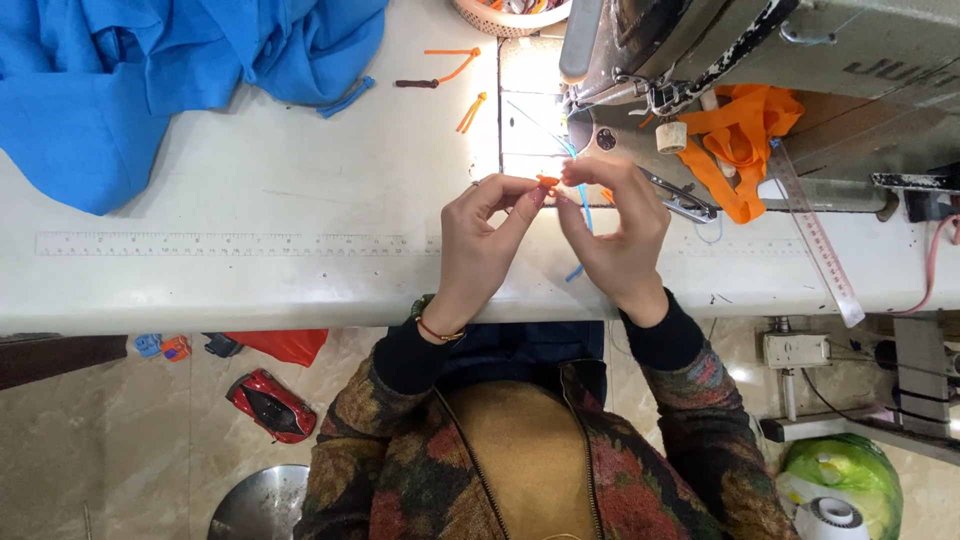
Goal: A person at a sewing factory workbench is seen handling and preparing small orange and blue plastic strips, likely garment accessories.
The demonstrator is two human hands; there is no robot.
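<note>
Head view, near to far: both hands meet over the near edge of the white desk. Left hand and right hand each pinch a small orange piece between their fingertips, its long axis running left-right, a blue cord trailing down. Farther off, the sewing machine; a woven basket holds small, unclear bits.

- Left hand and right hand: fingers pinch a small orange piece over the tabletop, near its front edge.
- Blue cord: beside right fingers.
- Sewing machine: back right.
- Blue fabric: back-left corner.
</note>
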